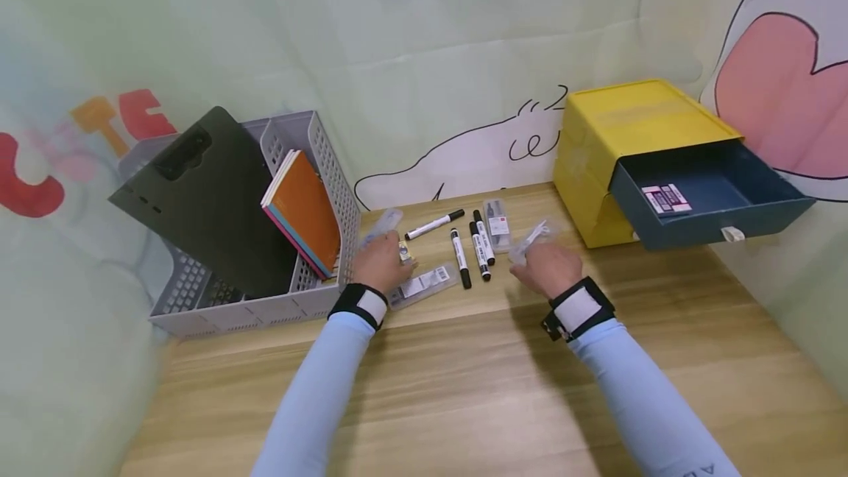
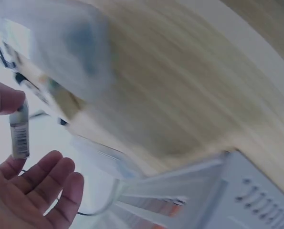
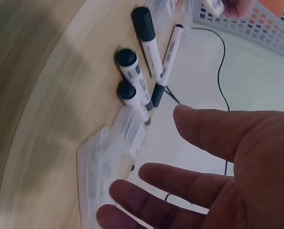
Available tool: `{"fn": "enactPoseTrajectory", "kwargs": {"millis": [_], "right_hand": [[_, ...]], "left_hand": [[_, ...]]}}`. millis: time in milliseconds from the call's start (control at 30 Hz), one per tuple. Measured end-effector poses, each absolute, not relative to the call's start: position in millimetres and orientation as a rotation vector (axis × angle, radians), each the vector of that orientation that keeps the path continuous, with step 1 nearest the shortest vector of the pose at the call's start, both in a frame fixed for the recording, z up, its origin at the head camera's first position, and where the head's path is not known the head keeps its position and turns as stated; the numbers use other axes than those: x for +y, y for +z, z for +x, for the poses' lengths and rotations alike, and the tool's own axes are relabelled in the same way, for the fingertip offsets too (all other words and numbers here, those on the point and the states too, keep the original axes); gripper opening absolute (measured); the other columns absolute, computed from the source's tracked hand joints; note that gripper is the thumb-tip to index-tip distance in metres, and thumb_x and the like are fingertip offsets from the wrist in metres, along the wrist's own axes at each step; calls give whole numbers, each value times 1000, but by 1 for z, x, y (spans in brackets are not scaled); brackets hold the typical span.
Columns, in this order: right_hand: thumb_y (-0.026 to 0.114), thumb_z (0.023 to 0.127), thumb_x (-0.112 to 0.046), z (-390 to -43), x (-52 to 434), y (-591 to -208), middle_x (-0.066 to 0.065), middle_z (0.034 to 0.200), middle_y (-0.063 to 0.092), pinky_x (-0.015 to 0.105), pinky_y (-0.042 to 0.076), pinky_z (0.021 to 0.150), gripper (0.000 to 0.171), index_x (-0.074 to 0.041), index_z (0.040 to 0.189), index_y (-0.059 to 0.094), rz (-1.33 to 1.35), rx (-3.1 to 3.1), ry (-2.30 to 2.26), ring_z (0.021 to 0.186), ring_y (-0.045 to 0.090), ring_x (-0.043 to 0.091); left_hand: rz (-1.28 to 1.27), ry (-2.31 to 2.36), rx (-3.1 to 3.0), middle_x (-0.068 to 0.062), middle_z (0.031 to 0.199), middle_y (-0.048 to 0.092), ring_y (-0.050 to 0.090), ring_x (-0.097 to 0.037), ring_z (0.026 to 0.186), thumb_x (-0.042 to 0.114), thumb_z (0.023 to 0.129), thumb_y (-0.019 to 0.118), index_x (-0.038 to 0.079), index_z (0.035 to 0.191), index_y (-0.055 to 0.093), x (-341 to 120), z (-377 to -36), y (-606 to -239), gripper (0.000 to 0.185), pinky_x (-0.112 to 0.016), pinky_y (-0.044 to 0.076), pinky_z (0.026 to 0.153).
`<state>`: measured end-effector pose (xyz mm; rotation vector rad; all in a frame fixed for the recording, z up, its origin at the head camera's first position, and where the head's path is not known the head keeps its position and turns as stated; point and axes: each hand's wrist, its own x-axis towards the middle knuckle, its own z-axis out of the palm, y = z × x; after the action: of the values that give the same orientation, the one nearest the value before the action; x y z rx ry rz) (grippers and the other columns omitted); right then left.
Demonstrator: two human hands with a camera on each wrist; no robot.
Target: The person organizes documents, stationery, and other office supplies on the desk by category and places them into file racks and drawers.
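Note:
My left hand [image 1: 380, 263] pinches a small barcode-labelled item [image 2: 19, 131] between thumb and fingers, just right of the grey basket; the same small item [image 1: 403, 252] shows at its fingertips in the head view. My right hand [image 1: 546, 269] hovers open, fingers straight [image 3: 208, 138], over a clear plastic packet [image 3: 103, 167], and the packet [image 1: 530, 236] pokes out beyond the knuckles. Between the hands lie several black-capped white markers [image 1: 460, 258] [image 3: 144, 33] and another labelled clear packet [image 1: 424, 284].
A grey file basket [image 1: 218, 311] at the left holds a dark clipboard [image 1: 205, 197] and an orange notebook [image 1: 305, 212]. At the right stands a yellow box [image 1: 609, 138] with its dark blue drawer [image 1: 715, 205] pulled open. More clear packets [image 1: 497, 224] lie behind the markers.

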<state>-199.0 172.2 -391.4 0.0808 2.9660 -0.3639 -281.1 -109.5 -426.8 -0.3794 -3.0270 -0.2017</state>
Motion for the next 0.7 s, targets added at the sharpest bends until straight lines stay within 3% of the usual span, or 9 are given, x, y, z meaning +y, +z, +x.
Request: {"fn": "enactPoseTrajectory", "kwargs": {"millis": [100, 267, 333, 500, 700], "right_hand": [[62, 96, -40, -200, 167, -393, 8, 71, 58, 34, 40, 53, 37, -4, 87, 68, 58, 2966, -398, 63, 53, 22], [62, 96, -39, -203, 156, -398, 17, 107, 70, 42, 49, 64, 44, -3, 121, 68, -49, 3001, -505, 85, 64, 29], [62, 96, -40, -203, 150, -399, 16, 103, 70, 41, 48, 63, 41, -4, 115, 70, -109, 3021, -578, 83, 64, 29], [63, 94, -46, -202, 136, -399, 4, 67, 58, 32, 36, 50, 39, -10, 81, 68, -209, 3028, -755, 58, 51, 19], [66, 92, -40, -198, 130, -401, 3, 70, 61, 31, 35, 49, 34, -8, 84, 74, -230, 3009, -816, 58, 50, 18]], "left_hand": [[-469, -174, -3007, -7, 86, 59, 57, -22, 74, 27, 82, 76, 2, 110, 56, -94, -275, -420, 43, -38, 50, 63], [-629, -108, -2976, -4, 90, 58, 55, -17, 76, 30, 82, 76, 3, 113, 59, -66, -260, -415, 45, -34, 50, 64], [-713, -86, -2959, -3, 91, 58, 55, -17, 76, 35, 82, 76, 4, 112, 60, -56, -253, -413, 46, -34, 50, 64], [-928, -22, -2894, -1, 87, 59, 57, -17, 75, 40, 79, 76, 10, 96, 63, -34, -239, -408, 37, -35, 49, 66], [-1025, 61, -2805, 2, 83, 61, 58, -15, 74, 44, 77, 75, 14, 87, 63, -24, -230, -406, 34, -34, 49, 64]]}}
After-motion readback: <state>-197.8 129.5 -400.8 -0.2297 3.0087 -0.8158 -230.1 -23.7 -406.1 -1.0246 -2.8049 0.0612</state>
